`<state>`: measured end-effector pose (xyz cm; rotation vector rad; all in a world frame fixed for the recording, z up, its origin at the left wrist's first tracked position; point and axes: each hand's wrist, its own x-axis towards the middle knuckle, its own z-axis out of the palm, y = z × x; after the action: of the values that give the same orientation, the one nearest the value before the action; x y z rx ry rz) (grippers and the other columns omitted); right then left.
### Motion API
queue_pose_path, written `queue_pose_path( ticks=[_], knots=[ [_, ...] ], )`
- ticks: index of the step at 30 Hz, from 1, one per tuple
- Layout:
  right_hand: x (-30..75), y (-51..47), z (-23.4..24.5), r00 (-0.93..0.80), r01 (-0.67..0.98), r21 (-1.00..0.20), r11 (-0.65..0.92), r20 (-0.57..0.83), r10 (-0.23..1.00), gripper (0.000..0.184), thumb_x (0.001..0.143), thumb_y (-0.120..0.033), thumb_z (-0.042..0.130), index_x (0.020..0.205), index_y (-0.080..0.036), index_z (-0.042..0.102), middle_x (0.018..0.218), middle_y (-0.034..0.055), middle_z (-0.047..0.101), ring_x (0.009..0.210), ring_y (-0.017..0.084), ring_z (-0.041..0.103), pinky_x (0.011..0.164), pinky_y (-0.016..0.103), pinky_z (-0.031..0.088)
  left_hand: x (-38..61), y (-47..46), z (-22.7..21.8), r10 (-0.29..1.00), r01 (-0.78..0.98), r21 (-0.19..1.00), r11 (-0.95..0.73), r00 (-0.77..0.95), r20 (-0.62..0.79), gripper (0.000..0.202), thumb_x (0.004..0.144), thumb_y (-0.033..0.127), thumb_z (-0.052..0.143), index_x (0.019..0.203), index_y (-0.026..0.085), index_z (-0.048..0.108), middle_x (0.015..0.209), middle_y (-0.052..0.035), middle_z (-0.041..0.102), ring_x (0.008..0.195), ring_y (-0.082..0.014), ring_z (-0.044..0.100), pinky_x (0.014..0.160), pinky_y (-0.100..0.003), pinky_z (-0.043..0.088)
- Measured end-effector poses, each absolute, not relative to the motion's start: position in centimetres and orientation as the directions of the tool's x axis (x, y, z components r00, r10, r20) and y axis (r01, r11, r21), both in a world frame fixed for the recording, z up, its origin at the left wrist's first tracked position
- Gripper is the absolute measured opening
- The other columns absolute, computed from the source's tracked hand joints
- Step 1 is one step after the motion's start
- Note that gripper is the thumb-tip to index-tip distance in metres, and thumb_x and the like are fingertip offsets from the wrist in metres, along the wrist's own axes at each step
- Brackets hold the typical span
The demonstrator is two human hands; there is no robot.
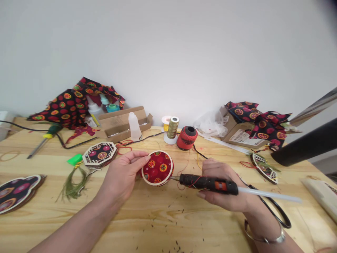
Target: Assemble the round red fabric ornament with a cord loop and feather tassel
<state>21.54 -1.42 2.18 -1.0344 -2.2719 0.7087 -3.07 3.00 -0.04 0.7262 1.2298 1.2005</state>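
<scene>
My left hand (123,174) holds a round wooden disc covered in red patterned fabric (157,168), tilted up on its edge above the wooden table (147,221). My right hand (226,186) grips a black glue gun (207,183) with a clear glue stick (268,194) sticking out of its back. The gun's metal tip touches the disc's right rim. A black cord runs from the gun toward the back of the table.
Behind the disc stand a red thread spool (187,137), a gold spool (173,127) and a clear bottle (133,126) by an open cardboard box (118,123). Octagonal ornaments (99,154), green feathers (72,182), a screwdriver (43,139), scissors (276,211) and piles of patterned fabric (71,103) lie around.
</scene>
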Motion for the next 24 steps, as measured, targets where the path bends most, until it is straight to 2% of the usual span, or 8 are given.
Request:
queue_pose_path(
  ticks=[5,10,19,24],
  knots=[
    [21.4,-1.4,2.5,-0.574,0.391,-0.713,0.582,0.305,0.760,0.028,0.079,-0.033,0.055,0.057,-0.020,0.044,0.055,-0.0032,0.043,0.054,0.011,0.038,0.057,0.028,0.033,-3.1,2.9,0.0,0.939,-0.299,0.911,0.285,-0.105,-0.329,0.015,0.059,0.014,0.074,0.071,0.013,0.066,0.061,-0.0023,0.070,0.049,-0.0121,0.062,0.047,-0.021,0.051],
    [20.5,-1.7,1.9,-0.585,0.415,-0.719,0.557,0.257,0.769,0.033,0.077,-0.037,0.057,0.054,-0.019,0.039,0.054,-0.0035,0.040,0.054,0.011,0.038,0.058,0.029,0.032,-3.2,3.0,-0.3,0.939,-0.301,0.904,0.303,-0.068,-0.337,0.018,0.059,0.016,0.074,0.074,0.012,0.066,0.064,-0.0038,0.071,0.049,-0.0127,0.062,0.046,-0.022,0.051],
    [18.4,-2.4,1.6,-0.583,0.542,-0.564,0.623,0.282,0.762,0.027,0.076,-0.036,0.056,0.059,-0.019,0.045,0.056,-0.0006,0.048,0.059,0.014,0.045,0.064,0.031,0.033,-3.1,2.9,-0.3,0.937,-0.330,0.895,0.301,-0.070,-0.341,0.021,0.058,0.017,0.076,0.075,0.012,0.065,0.065,-0.0028,0.070,0.052,-0.0119,0.063,0.049,-0.020,0.050],
    [17.5,-2.7,1.5,-0.581,0.597,-0.455,0.661,0.322,0.747,0.023,0.071,-0.032,0.057,0.058,-0.019,0.043,0.057,-0.0007,0.048,0.058,0.013,0.043,0.065,0.032,0.032,-3.1,2.8,-0.4,0.935,-0.354,0.885,0.303,-0.067,-0.347,0.020,0.060,0.017,0.075,0.077,0.013,0.064,0.067,-0.0028,0.071,0.054,-0.0127,0.064,0.051,-0.022,0.051]
  ],
)
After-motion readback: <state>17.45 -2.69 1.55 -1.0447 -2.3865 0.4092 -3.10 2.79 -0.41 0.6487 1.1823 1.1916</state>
